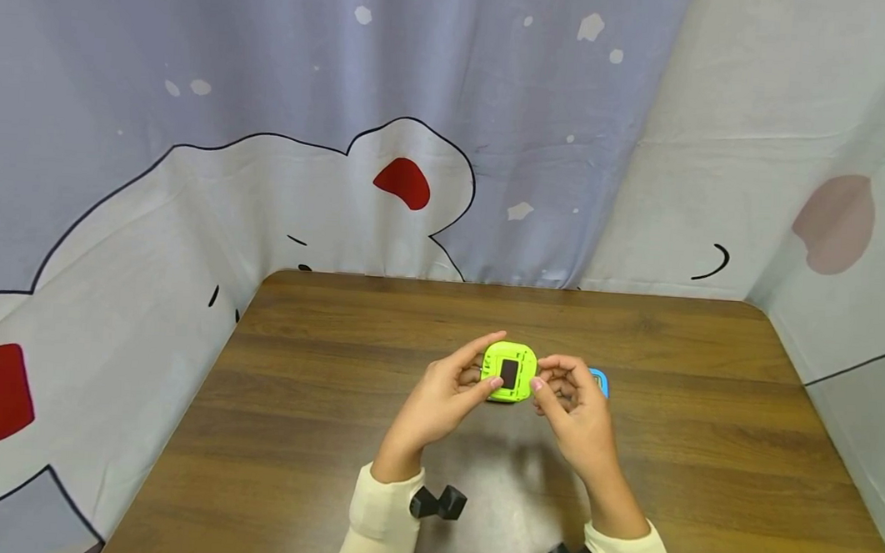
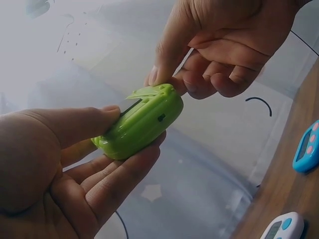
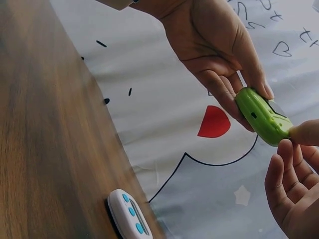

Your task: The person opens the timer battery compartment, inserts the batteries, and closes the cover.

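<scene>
My left hand (image 1: pixel 436 397) holds a lime-green, rounded digital timer (image 1: pixel 508 372) above the table, thumb on its face and fingers beneath. A dark rectangular panel is set in the side turned up toward the head camera. From the other side, my right hand (image 1: pixel 581 417) pinches the timer's edge between thumb and forefinger, its remaining fingers loosely curled. In the left wrist view, a thin green flap (image 2: pixel 143 93) stands slightly raised near the right thumb. A small dark slot (image 2: pixel 161 117) shows in the timer's side wall.
On the wooden table (image 1: pixel 291 436) lies a blue timer (image 2: pixel 306 147) with pink buttons, partly behind my right hand in the head view. A white timer (image 3: pixel 128 214) with blue buttons lies on it too. Printed curtains (image 1: pixel 541 106) hang along the table's far and side edges.
</scene>
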Demonstrator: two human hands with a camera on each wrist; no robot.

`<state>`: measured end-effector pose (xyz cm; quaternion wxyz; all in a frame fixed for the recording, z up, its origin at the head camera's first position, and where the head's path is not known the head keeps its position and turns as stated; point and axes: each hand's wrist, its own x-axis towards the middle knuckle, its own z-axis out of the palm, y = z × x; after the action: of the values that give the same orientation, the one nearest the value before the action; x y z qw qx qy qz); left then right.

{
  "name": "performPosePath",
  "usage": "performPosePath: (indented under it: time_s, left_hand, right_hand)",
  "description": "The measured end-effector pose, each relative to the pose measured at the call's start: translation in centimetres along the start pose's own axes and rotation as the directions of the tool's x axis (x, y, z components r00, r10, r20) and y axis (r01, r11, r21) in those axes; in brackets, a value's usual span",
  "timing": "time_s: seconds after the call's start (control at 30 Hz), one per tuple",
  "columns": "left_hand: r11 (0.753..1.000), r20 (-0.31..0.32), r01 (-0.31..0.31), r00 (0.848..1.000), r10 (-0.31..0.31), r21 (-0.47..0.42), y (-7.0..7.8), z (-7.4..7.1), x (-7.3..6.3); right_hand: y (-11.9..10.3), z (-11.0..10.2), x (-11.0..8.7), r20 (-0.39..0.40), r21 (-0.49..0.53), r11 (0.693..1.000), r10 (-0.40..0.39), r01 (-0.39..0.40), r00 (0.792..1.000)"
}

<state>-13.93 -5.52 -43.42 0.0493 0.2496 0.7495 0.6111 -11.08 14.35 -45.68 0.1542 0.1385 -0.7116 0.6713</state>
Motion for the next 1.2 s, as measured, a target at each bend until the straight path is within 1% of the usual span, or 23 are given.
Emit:
performPosePath:
  time_s: [0.07,0.13,0.27,0.43,0.63,0.87,1.07,1.2]
  left_hand:
    - [1.000,0.004,-0.011,1.000,0.011,-0.004,-0.66,-0.04,0.05]
    - [1.000,0.005,-0.012,1.000,0.012,-0.002,-0.63,-0.05,0.05]
    - [1.000,0.004,-0.011,1.000,0.011,-0.001,-0.64,-0.03,0.10]
    - [1.000,-0.002,-0.019,1.000,0.019,-0.002,-0.64,0.10,0.17]
    - [1.000,-0.009,-0.023,1.000,0.023,-0.001,-0.53,0.34,0.23]
    - [1.000,-0.019,-0.025,1.000,0.025,0.002,-0.52,0.39,0.20]
    - [1.000,-0.009,-0.030,1.000,0.030,0.000,-0.39,0.30,0.14]
    - [0.999,0.004,-0.035,0.999,0.035,-0.008,-0.29,0.39,0.21]
  right_hand:
    - [0.07,-0.06,0.00,0.009,-0.004,1.000,0.003,-0.003,1.000]
    - [0.17,-0.09,-0.02,0.016,0.000,1.000,0.005,-0.005,1.000]
    - [0.16,0.00,-0.03,0.001,0.027,1.000,-0.011,0.011,1.000]
    - [0.39,0.04,-0.02,-0.019,0.051,0.997,-0.050,0.051,0.999]
    - [0.53,-0.01,0.01,-0.040,0.054,0.995,-0.086,0.088,0.995]
    - [0.36,0.12,-0.04,-0.066,0.010,0.997,-0.074,0.075,0.995]
    - [0.33,-0.03,-0.07,-0.048,-0.057,0.998,-0.041,0.038,0.998]
    - [0.23,-0.16,-0.11,-0.053,-0.101,0.994,-0.044,0.038,0.998]
